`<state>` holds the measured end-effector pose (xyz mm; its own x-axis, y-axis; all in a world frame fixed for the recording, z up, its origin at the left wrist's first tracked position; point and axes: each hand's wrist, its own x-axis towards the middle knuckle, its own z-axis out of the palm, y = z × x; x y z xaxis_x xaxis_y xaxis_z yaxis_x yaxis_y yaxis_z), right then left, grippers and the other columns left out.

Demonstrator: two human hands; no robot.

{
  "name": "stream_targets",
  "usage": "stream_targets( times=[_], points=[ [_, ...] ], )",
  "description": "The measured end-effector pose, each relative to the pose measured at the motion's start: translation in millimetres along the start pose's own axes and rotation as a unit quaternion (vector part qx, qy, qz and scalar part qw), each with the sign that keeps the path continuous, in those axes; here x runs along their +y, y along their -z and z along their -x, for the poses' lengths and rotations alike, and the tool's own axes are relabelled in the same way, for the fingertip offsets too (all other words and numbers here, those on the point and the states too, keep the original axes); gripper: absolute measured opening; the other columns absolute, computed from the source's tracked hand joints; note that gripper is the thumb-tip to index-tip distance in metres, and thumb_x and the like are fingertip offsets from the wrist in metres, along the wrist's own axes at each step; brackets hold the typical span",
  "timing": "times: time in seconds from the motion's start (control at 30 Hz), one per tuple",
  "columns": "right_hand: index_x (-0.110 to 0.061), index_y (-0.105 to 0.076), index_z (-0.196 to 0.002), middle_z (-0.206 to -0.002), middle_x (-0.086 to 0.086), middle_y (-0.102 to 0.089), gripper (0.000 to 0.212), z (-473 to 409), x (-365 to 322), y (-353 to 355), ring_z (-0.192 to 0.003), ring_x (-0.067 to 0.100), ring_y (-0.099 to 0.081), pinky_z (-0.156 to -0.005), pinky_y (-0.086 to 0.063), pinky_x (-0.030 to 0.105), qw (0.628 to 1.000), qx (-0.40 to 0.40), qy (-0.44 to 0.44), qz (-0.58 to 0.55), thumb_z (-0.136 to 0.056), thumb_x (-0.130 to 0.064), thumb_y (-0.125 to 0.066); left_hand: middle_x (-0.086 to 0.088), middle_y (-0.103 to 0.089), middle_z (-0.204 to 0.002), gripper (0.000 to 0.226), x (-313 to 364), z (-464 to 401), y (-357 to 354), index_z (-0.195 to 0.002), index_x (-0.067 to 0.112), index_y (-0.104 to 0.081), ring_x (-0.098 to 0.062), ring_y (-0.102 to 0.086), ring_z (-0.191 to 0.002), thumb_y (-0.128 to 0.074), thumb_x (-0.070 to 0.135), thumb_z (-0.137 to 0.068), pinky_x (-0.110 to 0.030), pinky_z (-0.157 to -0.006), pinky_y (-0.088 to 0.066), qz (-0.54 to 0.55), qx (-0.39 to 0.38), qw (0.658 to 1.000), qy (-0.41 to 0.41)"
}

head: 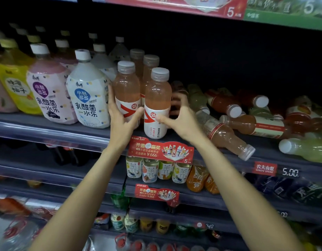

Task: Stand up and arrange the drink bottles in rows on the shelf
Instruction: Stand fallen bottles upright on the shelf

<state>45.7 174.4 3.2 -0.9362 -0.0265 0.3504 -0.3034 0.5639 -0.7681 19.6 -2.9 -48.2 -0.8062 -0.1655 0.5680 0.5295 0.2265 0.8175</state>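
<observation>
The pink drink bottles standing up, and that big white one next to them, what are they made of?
The front pink drink bottle looks like clear, glossy plastic: the drink shows through, and it has a greyish cap and a white wrap label. The big white bottle looks plastic too, under a printed film sleeve that creases; that is my guess.

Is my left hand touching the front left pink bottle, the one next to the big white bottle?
Touching. The head view shows the left hand wrapped around the pink bottle, fingers along its left side and thumb across the white label.
</observation>
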Motion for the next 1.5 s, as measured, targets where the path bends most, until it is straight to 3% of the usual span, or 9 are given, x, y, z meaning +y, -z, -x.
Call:
stream_targets(
  times=[0.17,0.43,0.53,0.63,0.77,0.9,1.17,1.34,1.5],
  points=[
    [-0.019,-0.04,-0.131,-0.116,0.001,-0.062,0.071,11.7,-0.8,-20.2,-0.101,0.009,-0.056,-0.073,-0.041,0.009,0.999,0.036,0.021,0.018,-0.073,-0.032,-0.079,0.007,-0.002,-0.158,0.112,-5.1,6.8,3.3,-0.151,0.033,0.003,-0.013,-0.008,-0.148,-0.074,0.057,-0.073,-0.048,-0.119,-0.019,-0.015,-0.041,0.999,-0.017],
    [-0.024,-0.028,-0.147,-0.137,0.004,-0.049,0.067,27.4,3.2,23.6,-0.12,0.017,-0.049,-0.096,-0.041,0.026,0.988,-0.039,0.05,0.14,-0.089,-0.027,-0.063,-0.015,-0.006,-0.158,0.107,13.8,21.7,-9.7,-0.153,0.023,-0.002,-0.024,-0.005,-0.147,-0.075,0.047,-0.079,-0.039,-0.117,-0.013,-0.133,0.005,0.991,-0.01],
    [-0.021,-0.039,-0.14,-0.127,0.008,-0.053,0.058,51.5,21.0,65.0,-0.117,0.028,-0.046,-0.093,-0.037,0.036,0.934,0.036,0.086,0.345,-0.088,-0.036,-0.06,-0.02,-0.018,-0.152,0.069,34.7,44.5,-26.8,-0.142,0.015,-0.03,-0.027,-0.015,-0.144,-0.07,0.022,-0.086,-0.039,-0.116,-0.021,-0.163,0.09,0.967,-0.174],
    [-0.02,-0.037,-0.138,-0.124,0.012,-0.052,0.067,70.8,44.5,91.7,-0.112,0.033,-0.046,-0.092,-0.038,0.042,0.896,0.015,0.012,0.444,-0.083,-0.047,-0.063,-0.014,-0.041,-0.139,0.048,54.3,51.8,-50.4,-0.13,0.009,-0.049,-0.017,-0.034,-0.133,-0.065,0.008,-0.085,-0.031,-0.109,-0.033,-0.144,-0.043,0.946,-0.289],
    [-0.029,-0.026,-0.142,-0.122,0.009,-0.056,0.069,89.6,62.9,109.8,-0.109,0.031,-0.054,-0.08,-0.04,0.035,0.906,-0.02,-0.052,0.42,-0.085,-0.047,-0.061,-0.005,-0.046,-0.14,0.061,55.1,41.8,-85.2,-0.139,0.015,-0.044,-0.02,-0.038,-0.127,-0.068,0.018,-0.082,-0.031,-0.1,-0.038,-0.242,-0.27,0.895,-0.258],
    [-0.036,-0.029,-0.139,-0.118,0.003,-0.063,0.069,90.9,64.2,114.8,-0.103,0.029,-0.061,-0.077,-0.047,0.037,0.928,0.004,-0.039,0.37,-0.082,-0.042,-0.067,-0.003,-0.043,-0.146,0.062,42.8,30.5,-107.5,-0.141,0.018,-0.043,-0.024,-0.034,-0.134,-0.067,0.033,-0.086,-0.033,-0.105,-0.034,-0.278,-0.343,0.865,-0.238],
    [-0.028,-0.034,-0.143,-0.133,0.009,-0.05,0.068,70.0,68.7,137.2,-0.122,0.031,-0.044,-0.097,-0.038,0.039,0.894,-0.037,-0.054,0.442,-0.084,-0.045,-0.064,-0.004,-0.062,-0.124,0.04,46.0,27.8,-106.8,-0.124,0.016,-0.06,-0.025,-0.057,-0.111,-0.052,0.031,-0.088,-0.038,-0.088,-0.05,-0.285,-0.26,0.867,-0.316],
    [-0.021,-0.033,-0.145,-0.151,0.003,-0.028,0.062,53.3,55.3,132.4,-0.137,0.027,-0.025,-0.103,-0.035,0.047,0.918,-0.042,0.043,0.392,-0.087,-0.028,-0.056,-0.006,-0.06,-0.123,0.032,35.7,30.3,-66.9,-0.119,0.012,-0.063,-0.027,-0.05,-0.111,-0.064,0.015,-0.087,-0.036,-0.095,-0.037,-0.296,0.004,0.892,-0.341],
    [-0.016,-0.051,-0.132,-0.135,0.002,-0.049,0.043,-0.7,23.6,75.5,-0.128,0.023,-0.036,-0.103,-0.032,0.036,0.931,-0.027,0.174,0.321,-0.09,-0.02,-0.053,-0.011,-0.043,-0.141,0.068,22.8,13.8,-47.0,-0.138,0.012,-0.041,-0.026,-0.03,-0.131,-0.07,0.04,-0.083,-0.037,-0.109,-0.019,-0.38,0.152,0.88,-0.241]
  ],
)
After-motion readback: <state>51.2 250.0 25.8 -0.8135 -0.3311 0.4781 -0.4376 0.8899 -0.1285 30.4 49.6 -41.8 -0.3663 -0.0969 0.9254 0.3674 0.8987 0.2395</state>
